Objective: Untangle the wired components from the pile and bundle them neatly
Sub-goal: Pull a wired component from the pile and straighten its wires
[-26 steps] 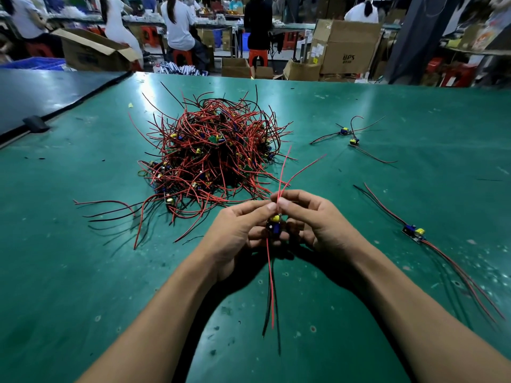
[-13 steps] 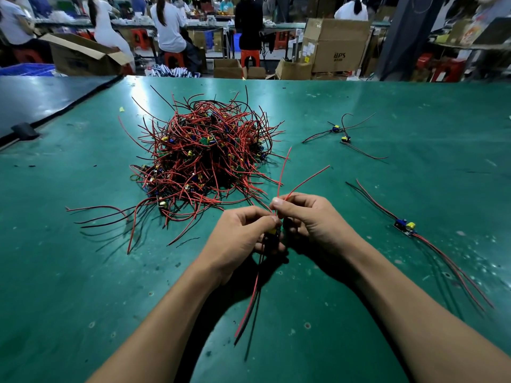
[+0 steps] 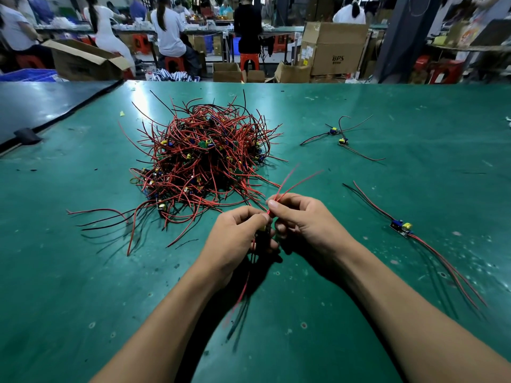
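Observation:
A tangled pile (image 3: pixel 204 158) of red and black wires with small circuit boards lies on the green table (image 3: pixel 387 272), left of centre. My left hand (image 3: pixel 235 236) and my right hand (image 3: pixel 307 222) meet in front of the pile and hold one wired component (image 3: pixel 264 233) between them. The left hand's fingers curl round its dark body. Thumb and forefinger of the right hand pinch its two red wires, which fan up and right. Its other wires hang blurred below my hands. The component's board is mostly hidden by my fingers.
One separated component (image 3: pixel 401 226) with long red and black wires lies to the right of my hands. Two more components (image 3: pixel 338 135) lie farther back on the right. A dark table (image 3: pixel 41 106) adjoins on the left. Cardboard boxes and seated people fill the background.
The wires hanging below my hands have swung from straight down toward the lower left. My hands have stayed together on the component, with the upper red wires spreading a little to the right.

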Motion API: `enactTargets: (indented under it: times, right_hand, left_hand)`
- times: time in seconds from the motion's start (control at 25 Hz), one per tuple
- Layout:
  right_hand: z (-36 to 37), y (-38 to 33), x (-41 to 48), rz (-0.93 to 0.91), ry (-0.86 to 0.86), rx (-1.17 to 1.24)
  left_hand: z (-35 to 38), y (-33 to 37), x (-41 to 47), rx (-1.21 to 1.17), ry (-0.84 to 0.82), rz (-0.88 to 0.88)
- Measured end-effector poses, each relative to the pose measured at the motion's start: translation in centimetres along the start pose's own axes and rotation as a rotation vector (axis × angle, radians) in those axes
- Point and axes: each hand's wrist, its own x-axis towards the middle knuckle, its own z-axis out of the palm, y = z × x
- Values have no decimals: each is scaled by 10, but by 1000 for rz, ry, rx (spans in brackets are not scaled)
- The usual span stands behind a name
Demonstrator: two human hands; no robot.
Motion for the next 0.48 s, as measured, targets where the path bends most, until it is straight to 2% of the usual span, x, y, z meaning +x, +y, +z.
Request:
enactTargets:
  times: [0.16, 0.32, 0.48]
  right_hand:
    - [-1, -1, -1, 15, -17, -15]
    - [-1, 0, 4, -10, 51, -51]
    - [-7, -4, 8, 6, 169, -11]
  left_hand:
    - [0, 1, 0, 51, -27, 8]
    - [1, 0, 2, 46, -52, -4]
    - [3, -4, 3, 169, -36, 49]
